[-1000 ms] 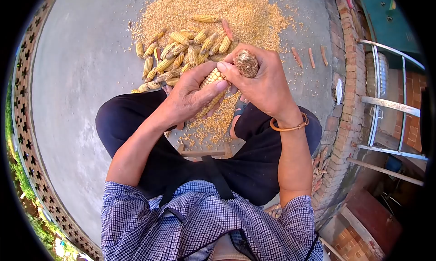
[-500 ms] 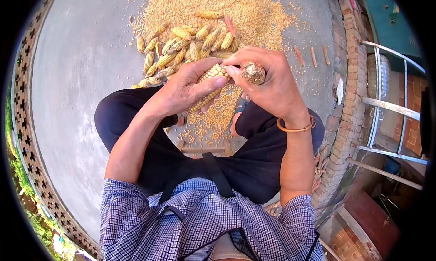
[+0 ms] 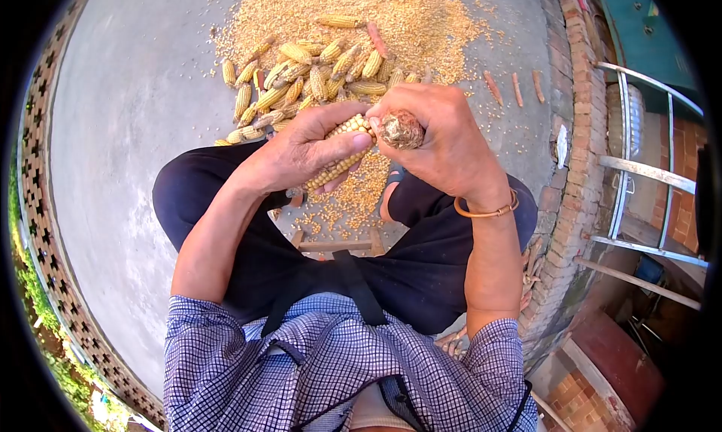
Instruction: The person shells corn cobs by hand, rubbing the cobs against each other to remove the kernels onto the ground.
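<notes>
My left hand is wrapped round a yellow ear of corn, its thumb lying along the kernels. The ear slants, with its upper end towards my right hand. That hand is closed round a corncob, whose brown, rough butt end faces me; the rest of it is hidden by the fingers. The right fingertips press against the upper end of the ear, where kernels meet the cob. Beyond the hands, several ears of corn lie piled on the concrete.
A wide heap of loose kernels spreads behind the ears, and more kernels lie between my feet. Bare reddish cobs are scattered to the right. A low brick edge and a metal frame stand farther right.
My right hand and its cob have shifted slightly left and down against the ear's upper end. The left hand keeps its hold, nearly unmoved.
</notes>
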The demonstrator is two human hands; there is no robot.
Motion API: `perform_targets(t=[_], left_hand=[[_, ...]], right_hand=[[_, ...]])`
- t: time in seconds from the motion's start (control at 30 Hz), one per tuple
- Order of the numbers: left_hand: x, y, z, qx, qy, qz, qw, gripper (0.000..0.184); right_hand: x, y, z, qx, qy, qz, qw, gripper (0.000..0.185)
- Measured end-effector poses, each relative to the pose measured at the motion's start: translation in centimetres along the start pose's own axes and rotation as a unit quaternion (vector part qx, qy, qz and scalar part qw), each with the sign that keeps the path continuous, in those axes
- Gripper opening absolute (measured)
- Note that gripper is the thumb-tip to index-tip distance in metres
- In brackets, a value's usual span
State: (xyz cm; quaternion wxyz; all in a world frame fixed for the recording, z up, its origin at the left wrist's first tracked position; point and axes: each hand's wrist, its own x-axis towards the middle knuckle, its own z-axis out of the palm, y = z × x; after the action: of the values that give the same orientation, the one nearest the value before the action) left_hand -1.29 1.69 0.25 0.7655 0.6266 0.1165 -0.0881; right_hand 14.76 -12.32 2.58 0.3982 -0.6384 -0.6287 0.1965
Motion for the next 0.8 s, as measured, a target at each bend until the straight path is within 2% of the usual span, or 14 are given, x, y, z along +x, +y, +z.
perform_targets(t=[0.07, 0.17, 0.2, 0.3, 0.4, 0.53, 0.63, 0.73, 0.8], left_hand=[[-0.1, -0.1, -0.2, -0.013, -0.022, -0.003, 1.0, 0.049], [-0.4, -0.2, 0.0, 0.08, -0.005, 0.021, 0.997, 0.05], [-0.4, -0.2, 0.1, 0.062, -0.004, 0.025, 0.998, 0.05], [-0.3, 0.1, -0.2, 0.005, 0.016, 0.036, 0.999, 0.052], [-0.1, 0.0, -0.5, -0.074, 0.05, 0.049, 0.995, 0.055], [0.1, 0.2, 0.0, -0.192, 0.076, 0.078, 0.975, 0.062], [0.5, 0.6, 0.3, -0.265, 0.109, 0.105, 0.952, 0.062], [0.6, 0.3, -0.4, -0.245, 0.108, 0.149, 0.952, 0.058], [0.7, 0.2, 0.0, -0.246, 0.151, 0.174, 0.941, 0.055]], right_hand=[[-0.2, 0.1, 0.6, -0.001, 0.022, -0.009, 1.0, 0.03], [-0.2, 0.3, 0.7, -0.006, 0.025, -0.007, 1.0, 0.029], [-0.2, 0.3, 0.8, -0.007, 0.021, -0.005, 1.0, 0.028], [-0.2, 0.5, 1.1, 0.129, 0.091, 0.119, 0.98, 0.014], [0.5, 0.2, 1.6, 0.203, 0.203, 0.187, 0.939, 0.014], [0.9, -0.6, 1.5, 0.241, 0.23, 0.226, 0.915, 0.016], [0.8, -1.0, 1.3, 0.277, 0.157, 0.252, 0.914, 0.022], [0.7, -1.8, 1.5, 0.348, 0.101, 0.289, 0.886, 0.026], [0.6, -2.0, 1.6, 0.359, 0.074, 0.3, 0.881, 0.03]])
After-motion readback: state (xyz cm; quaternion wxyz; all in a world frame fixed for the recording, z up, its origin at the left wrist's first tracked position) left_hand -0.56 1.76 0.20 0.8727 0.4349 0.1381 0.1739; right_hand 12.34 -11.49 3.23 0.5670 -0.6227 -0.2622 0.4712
